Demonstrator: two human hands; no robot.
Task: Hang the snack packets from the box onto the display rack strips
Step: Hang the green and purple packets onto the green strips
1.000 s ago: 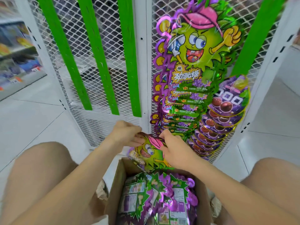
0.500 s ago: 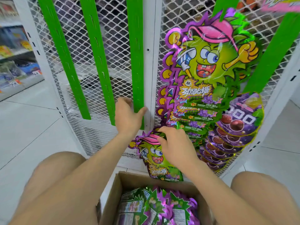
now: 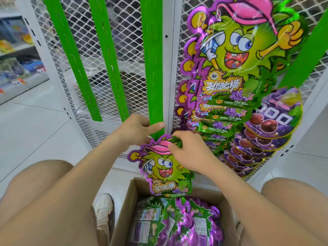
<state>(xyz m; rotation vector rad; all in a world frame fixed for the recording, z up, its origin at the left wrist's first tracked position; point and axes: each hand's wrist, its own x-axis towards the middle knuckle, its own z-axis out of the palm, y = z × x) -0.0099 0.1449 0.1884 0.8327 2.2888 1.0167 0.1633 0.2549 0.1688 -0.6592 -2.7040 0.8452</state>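
Below, left hand (image 3: 136,129) grips strip (image 3: 153,68); right hand (image 3: 190,152) pinches packet (image 3: 162,172).

The floor (image 3: 35,132) is laid with large pale tiles, almost white, with thin dark joints, and it has a slight sheen under bright, even light. A tall white mesh rack (image 3: 131,50) with white posts fills the middle of the view and stands on that floor. Through its mesh show a pale shelf and dark shapes, too dim to make out. At the far left runs a light grey shop shelf (image 3: 35,82), its tiers stocked with blurred blue and yellow packets, with small orange and white price tags (image 3: 17,83) along the front edge.
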